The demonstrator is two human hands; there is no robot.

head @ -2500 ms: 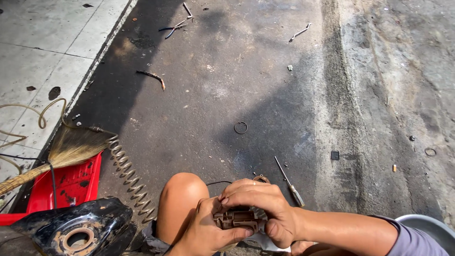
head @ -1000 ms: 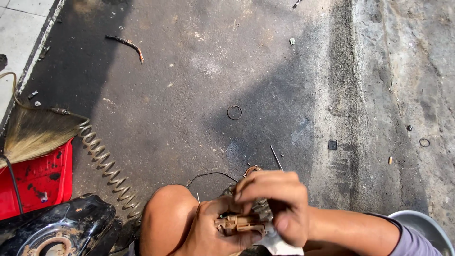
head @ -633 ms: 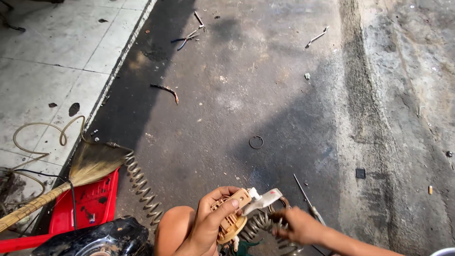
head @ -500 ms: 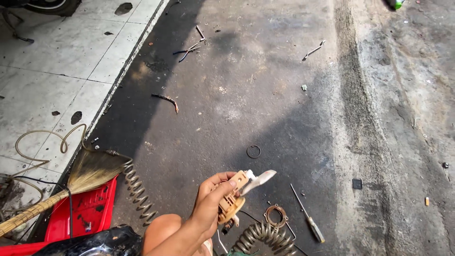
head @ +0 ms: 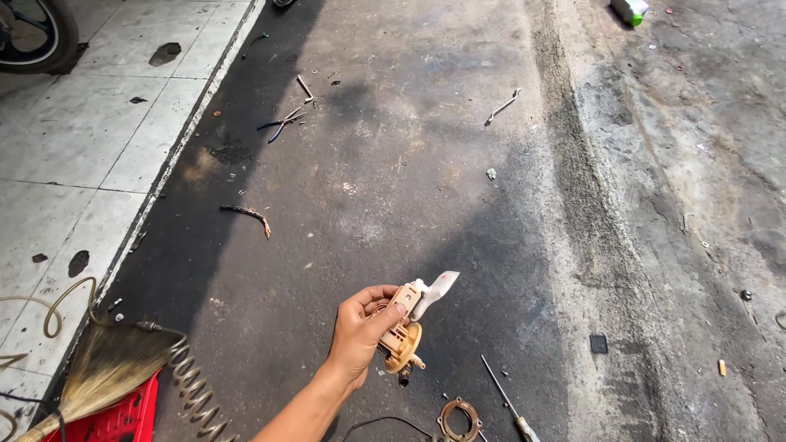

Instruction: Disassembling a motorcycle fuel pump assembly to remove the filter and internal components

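— Which hand has the part, and how is it held?

— The left hand (head: 360,331), arm stretched out over the asphalt (head: 393,164), fingers and thumb clamped on a tan plastic pump assembly (head: 405,327). The right hand is out of view.

— Which way does it point?

— Its long axis runs diagonally: the white, flat, paddle-shaped tab aims up and to the right, while the round, ribbed tan body and a small dark metal nozzle hang down toward the near edge of the pavement.

— What lies under it?

— Just below, on the rough dark asphalt, a rusty metal ring (head: 458,417) and a thin screwdriver (head: 505,401) — 2 loose items, close together but apart. At the near left corner sits a straw broom (head: 102,368) over a red plastic crate (head: 123,417), with a coiled grey hose (head: 192,389) beside them, along the edge of the pale tiled walkway (head: 74,147).
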